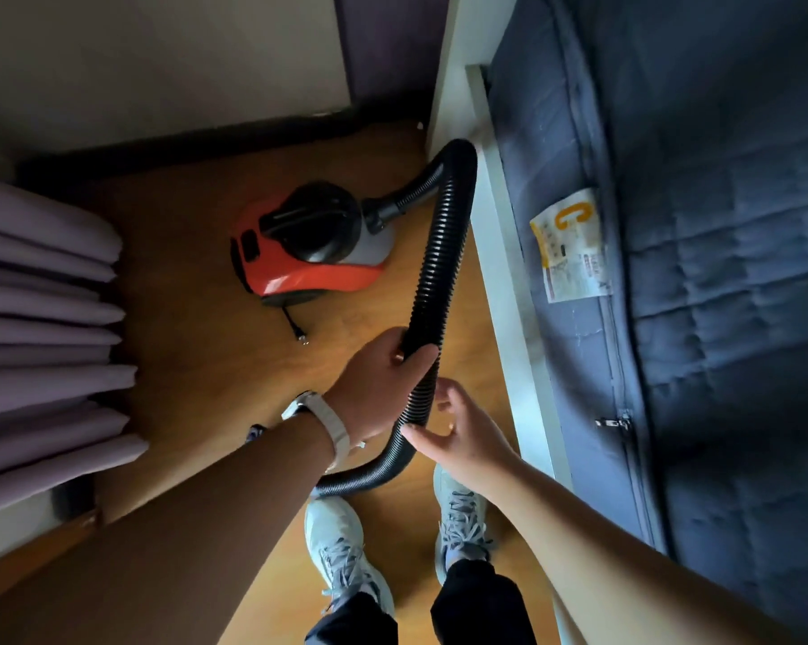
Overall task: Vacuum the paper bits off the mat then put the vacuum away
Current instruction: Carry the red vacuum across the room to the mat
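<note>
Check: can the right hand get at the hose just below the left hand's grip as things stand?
Probably yes. The right hand is open, its fingertips already at the black hose, just below where the left hand is wrapped around it. Nothing sits between them.

Wooden floor (197,318), a narrow strip bounded by a dark skirting board at its far edge, pleated curtains along its left edge and a white bed frame along its right edge. Near the far right corner stands a red-and-black canister vacuum (309,244), its short cord and plug (295,327) lying on the boards just in front of it. At the near edge two pale laced shoes (341,556) stand side by side, with a loop of black ribbed hose (369,477) touching the floor just beyond them.
</note>
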{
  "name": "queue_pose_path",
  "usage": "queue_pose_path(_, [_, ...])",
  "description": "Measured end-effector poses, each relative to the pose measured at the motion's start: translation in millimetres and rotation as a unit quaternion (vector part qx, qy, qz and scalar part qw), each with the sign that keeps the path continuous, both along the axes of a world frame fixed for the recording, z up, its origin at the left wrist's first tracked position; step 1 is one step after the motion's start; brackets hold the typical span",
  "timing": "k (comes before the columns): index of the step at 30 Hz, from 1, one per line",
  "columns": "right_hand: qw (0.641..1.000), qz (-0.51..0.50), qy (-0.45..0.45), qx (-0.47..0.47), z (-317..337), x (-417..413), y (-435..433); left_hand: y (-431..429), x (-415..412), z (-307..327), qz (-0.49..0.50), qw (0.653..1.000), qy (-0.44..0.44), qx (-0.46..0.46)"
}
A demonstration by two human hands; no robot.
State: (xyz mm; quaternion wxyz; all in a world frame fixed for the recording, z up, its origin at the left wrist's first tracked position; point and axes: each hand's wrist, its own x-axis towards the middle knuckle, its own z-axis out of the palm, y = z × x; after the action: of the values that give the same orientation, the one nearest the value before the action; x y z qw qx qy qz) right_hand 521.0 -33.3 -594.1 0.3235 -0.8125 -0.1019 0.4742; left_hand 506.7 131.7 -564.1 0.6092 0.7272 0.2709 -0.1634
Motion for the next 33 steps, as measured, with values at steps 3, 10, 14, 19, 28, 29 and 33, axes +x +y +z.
queue_pose_path(3, [0.999, -0.029, 0.024, 0.013, 15.5, -4.0, 4.7, 3.7, 15.6, 26.6, 0.034, 0.998, 0.003, -0.048])
queue_pose_path(10, [0.977, -0.175, 0.111, 0.056, 42.8, 4.5, 18.6, 0.8, 50.5, 64.8, 0.110, 0.990, -0.025, -0.079])
queue_pose_path(14, [0.963, -0.248, 0.076, 0.080, 61.9, 15.6, 21.6, -9.2, 63.2, 76.5, 0.149, 0.982, -0.035, -0.114])
queue_pose_path(19, [0.959, -0.268, 0.011, 0.089, 85.0, 43.3, 27.0, -23.6, 73.6, 85.1, 0.092, 0.993, -0.059, -0.048])
queue_pose_path(28, [0.944, -0.271, 0.077, 0.169, 94.9, 73.8, 33.5, -3.5, 94.1, 102.8, 0.118, 0.977, -0.044, -0.173])
queue_pose_path(29, [0.934, -0.268, 0.121, 0.201, 95.4, 79.9, 34.4, 1.6, 96.1, 104.1, 0.135, 0.968, -0.035, -0.209])
queue_pose_path(33, [0.950, -0.185, 0.143, 0.209, 94.8, 100.0, 36.6, 19.8, 104.3, 97.3, 0.163, 0.942, -0.019, -0.292])
